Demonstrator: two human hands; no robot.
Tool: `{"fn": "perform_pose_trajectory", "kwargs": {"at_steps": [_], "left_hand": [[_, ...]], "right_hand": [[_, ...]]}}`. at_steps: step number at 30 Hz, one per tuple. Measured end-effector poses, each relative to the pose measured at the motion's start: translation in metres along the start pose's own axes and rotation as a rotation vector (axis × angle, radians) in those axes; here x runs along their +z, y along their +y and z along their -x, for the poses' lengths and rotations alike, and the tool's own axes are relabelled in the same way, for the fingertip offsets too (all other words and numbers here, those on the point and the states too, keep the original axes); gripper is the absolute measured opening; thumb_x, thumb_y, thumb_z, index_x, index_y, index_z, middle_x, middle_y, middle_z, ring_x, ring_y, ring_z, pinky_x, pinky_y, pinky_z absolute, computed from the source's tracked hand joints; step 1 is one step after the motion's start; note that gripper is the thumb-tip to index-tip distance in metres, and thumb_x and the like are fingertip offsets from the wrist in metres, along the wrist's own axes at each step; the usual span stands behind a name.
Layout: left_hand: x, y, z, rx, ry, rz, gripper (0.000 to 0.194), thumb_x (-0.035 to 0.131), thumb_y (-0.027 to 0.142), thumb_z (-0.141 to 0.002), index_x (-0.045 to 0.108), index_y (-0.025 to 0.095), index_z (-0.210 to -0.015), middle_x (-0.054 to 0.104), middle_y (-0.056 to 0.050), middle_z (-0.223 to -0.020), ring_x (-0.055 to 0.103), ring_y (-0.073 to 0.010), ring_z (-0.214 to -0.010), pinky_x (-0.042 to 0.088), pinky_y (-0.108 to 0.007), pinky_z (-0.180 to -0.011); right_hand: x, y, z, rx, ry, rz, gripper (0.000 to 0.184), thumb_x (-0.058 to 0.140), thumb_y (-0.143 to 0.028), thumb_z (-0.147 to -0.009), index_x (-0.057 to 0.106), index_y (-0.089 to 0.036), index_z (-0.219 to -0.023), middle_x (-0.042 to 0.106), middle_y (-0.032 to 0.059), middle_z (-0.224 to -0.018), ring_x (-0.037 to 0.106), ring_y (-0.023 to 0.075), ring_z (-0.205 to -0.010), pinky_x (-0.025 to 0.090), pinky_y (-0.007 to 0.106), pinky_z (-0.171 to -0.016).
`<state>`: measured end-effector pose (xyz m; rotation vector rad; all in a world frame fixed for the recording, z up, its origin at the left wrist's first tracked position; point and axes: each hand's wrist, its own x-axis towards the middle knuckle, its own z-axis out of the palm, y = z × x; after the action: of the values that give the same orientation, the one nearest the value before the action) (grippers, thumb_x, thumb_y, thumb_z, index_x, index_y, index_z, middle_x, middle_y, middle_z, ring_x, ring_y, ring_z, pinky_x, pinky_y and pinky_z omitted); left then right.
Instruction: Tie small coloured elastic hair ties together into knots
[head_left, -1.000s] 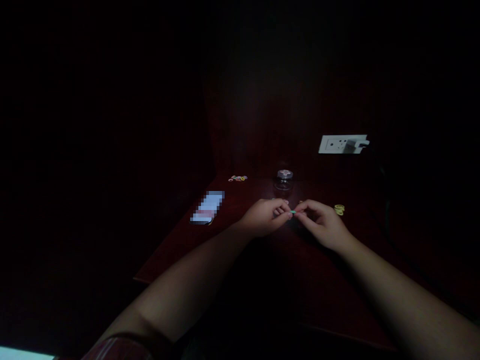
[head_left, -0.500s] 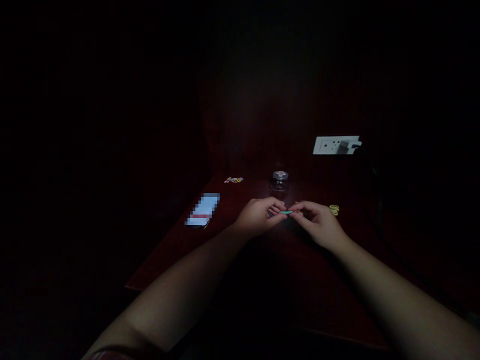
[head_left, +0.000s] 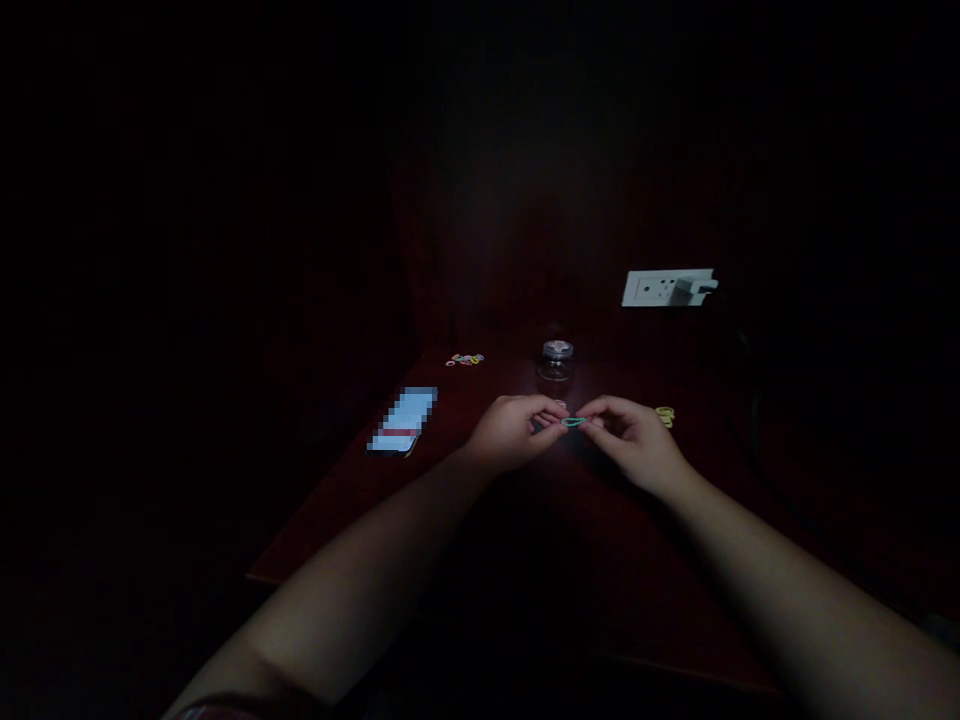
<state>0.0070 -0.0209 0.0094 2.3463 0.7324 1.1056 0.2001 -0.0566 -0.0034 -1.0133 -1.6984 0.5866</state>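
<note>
Between your fingers, the green band [head_left: 573,422] has opened from the bunched strip of a half second ago into a thin, narrow loop, while your hands have barely shifted in view.

Farthest left, the phone [head_left: 403,420] lies slantwise on the tabletop [head_left: 345,500], its flat screen bright but blurred into blocks. The tabletop is dark red with a soft sheen, and its left edge runs straight, away from you. Beyond the phone you have a loose cluster of small bands [head_left: 466,360], thin rings in pink, green, yellow and other pale colours, some overlapping.

Your left hand [head_left: 510,432] is closed in a pinch on the left end of the green band, which you hold in front of the jar. A pinkish ring [head_left: 561,404] partly shows just behind those fingertips. The jar [head_left: 556,362] stands upright, squat, round and clear, with its lid on; whether it is glass or plastic, and what it holds, you cannot tell in this light.

Your right hand [head_left: 634,440] pinches the other end of the green band between thumb and finger. Just beyond that hand, the yellow bands [head_left: 665,415] lie in a small overlapping heap. Above them, the smooth white socket [head_left: 646,288] is set on the dark wall, a pale plug [head_left: 701,290] in its right side.
</note>
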Motion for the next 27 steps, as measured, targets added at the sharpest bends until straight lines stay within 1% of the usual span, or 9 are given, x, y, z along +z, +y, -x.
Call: {"fn": "perform_pose_trajectory", "kwargs": {"at_steps": [7, 12, 19, 23, 26, 27], "left_hand": [[-0.002, 0.001, 0.0, 0.036, 0.033, -0.026, 0.012, 0.064, 0.021, -0.08, 0.069, 0.015, -0.088, 0.072, -0.004, -0.09, 0.064, -0.0095, -0.071, 0.051, -0.018, -0.063], [-0.002, 0.003, 0.0, 0.024, 0.033, -0.033, 0.012, 0.062, 0.022, -0.08, 0.068, 0.015, -0.088, 0.071, -0.004, -0.09, 0.063, -0.0098, -0.07, 0.05, -0.019, -0.062], [-0.003, 0.002, 0.0, 0.021, 0.004, -0.068, 0.013, 0.06, 0.024, -0.082, 0.066, 0.015, -0.088, 0.07, -0.004, -0.089, 0.062, -0.0112, -0.073, 0.051, -0.022, -0.068], [-0.004, 0.003, 0.0, 0.015, -0.029, -0.105, 0.012, 0.058, 0.023, -0.083, 0.064, 0.015, -0.089, 0.069, -0.005, -0.092, 0.061, -0.0125, -0.077, 0.05, -0.024, -0.072], [-0.005, 0.005, 0.001, 0.006, -0.021, -0.12, 0.013, 0.057, 0.023, -0.084, 0.064, 0.015, -0.091, 0.068, -0.004, -0.091, 0.061, -0.0126, -0.079, 0.049, -0.024, -0.072], [-0.005, 0.005, 0.001, 0.002, -0.013, -0.121, 0.013, 0.056, 0.024, -0.084, 0.063, 0.015, -0.091, 0.068, -0.004, -0.092, 0.061, -0.0126, -0.079, 0.049, -0.023, -0.072]], "right_hand": [[0.0, 0.004, 0.0, 0.0, -0.016, 0.003, 0.019, 0.063, -0.035, -0.08, 0.065, -0.018, -0.089, 0.057, 0.0012, -0.067, 0.05, 0.014, -0.059, 0.041, 0.027, -0.055], [-0.001, 0.002, 0.0, -0.023, -0.019, 0.031, 0.017, 0.062, -0.034, -0.081, 0.065, -0.018, -0.086, 0.062, 0.0048, -0.077, 0.056, 0.0175, -0.071, 0.043, 0.029, -0.061], [-0.002, -0.001, -0.001, -0.064, -0.014, 0.071, 0.015, 0.062, -0.032, -0.082, 0.065, -0.018, -0.079, 0.062, 0.0047, -0.077, 0.057, 0.018, -0.073, 0.045, 0.03, -0.066], [-0.01, 0.003, -0.004, -0.039, 0.031, 0.096, 0.016, 0.063, -0.034, -0.08, 0.064, -0.018, -0.077, 0.065, 0.0053, -0.079, 0.059, 0.0193, -0.076, 0.046, 0.03, -0.067], [-0.012, 0.004, -0.004, -0.018, 0.056, 0.116, 0.017, 0.063, -0.036, -0.08, 0.063, -0.019, -0.076, 0.065, 0.0051, -0.078, 0.06, 0.0194, -0.074, 0.046, 0.029, -0.065], [-0.011, 0.003, -0.003, -0.012, 0.047, 0.129, 0.017, 0.062, -0.036, -0.08, 0.063, -0.019, -0.077, 0.066, 0.0052, -0.079, 0.06, 0.0194, -0.074, 0.046, 0.029, -0.064]]}}
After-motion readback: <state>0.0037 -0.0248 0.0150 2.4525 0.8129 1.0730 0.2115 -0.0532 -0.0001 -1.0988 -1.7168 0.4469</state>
